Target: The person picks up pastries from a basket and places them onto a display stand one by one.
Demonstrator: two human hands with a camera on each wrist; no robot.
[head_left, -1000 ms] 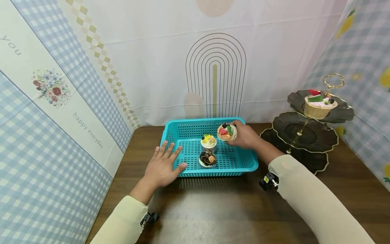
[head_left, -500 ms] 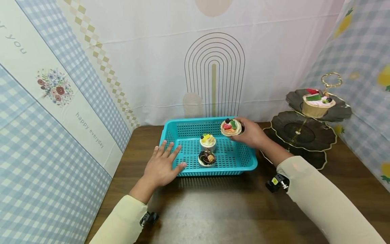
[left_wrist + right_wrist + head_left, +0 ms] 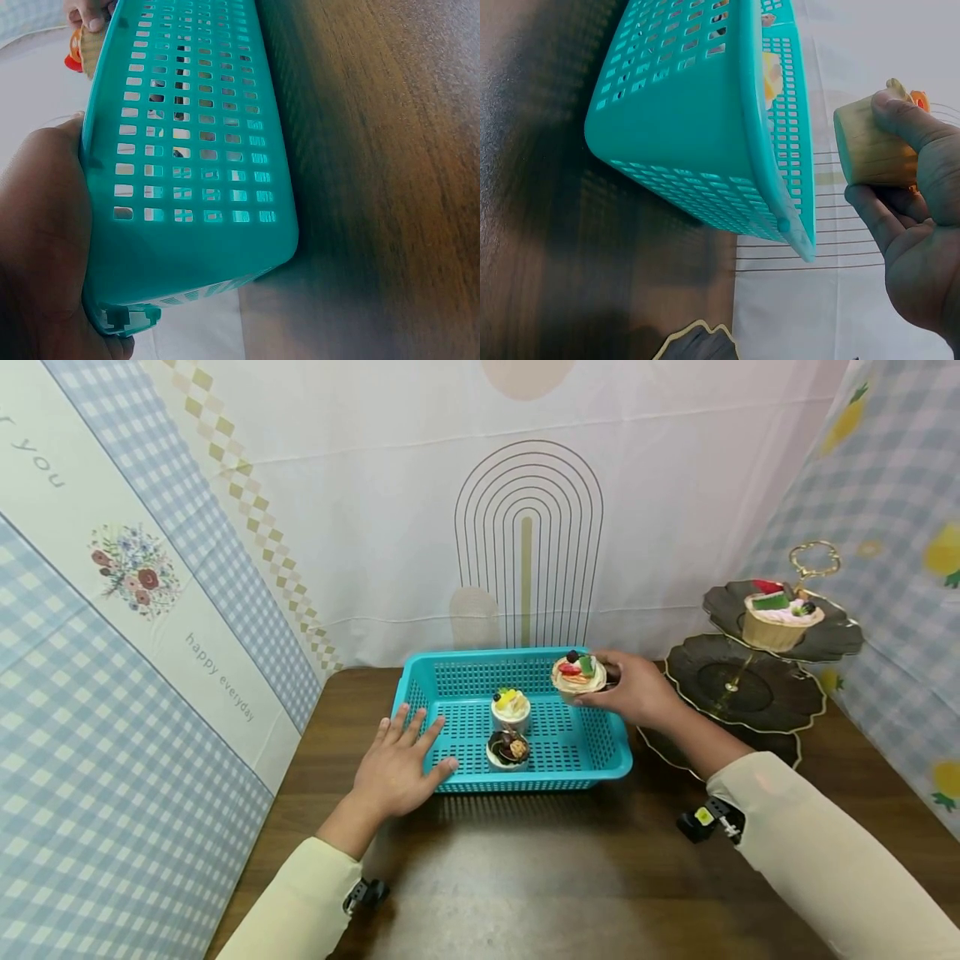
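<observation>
My right hand (image 3: 636, 689) holds a cupcake (image 3: 577, 675) topped with cream and red and green fruit pieces, up over the right back part of the turquoise basket (image 3: 480, 783). In the right wrist view, thumb and fingers grip the cupcake's tan cup (image 3: 874, 146) from opposite sides, above the rim. My left hand (image 3: 397, 772) rests with spread fingers on the basket's left front rim. Inside the basket stand a yellow-topped cupcake (image 3: 511, 708) and, in front of it, a chocolate-topped cupcake (image 3: 507, 750).
At the right stands a three-tier dark stand (image 3: 738, 681) with gold edges and a gold top handle (image 3: 814, 558). A cupcake with pink cream (image 3: 782, 620) sits on its top tier. A patterned cloth (image 3: 390, 527) hangs behind the wooden table (image 3: 525, 877).
My right hand has carried the fruit cupcake to the right, toward the basket's right end. The left hand stays where it was on the basket.
</observation>
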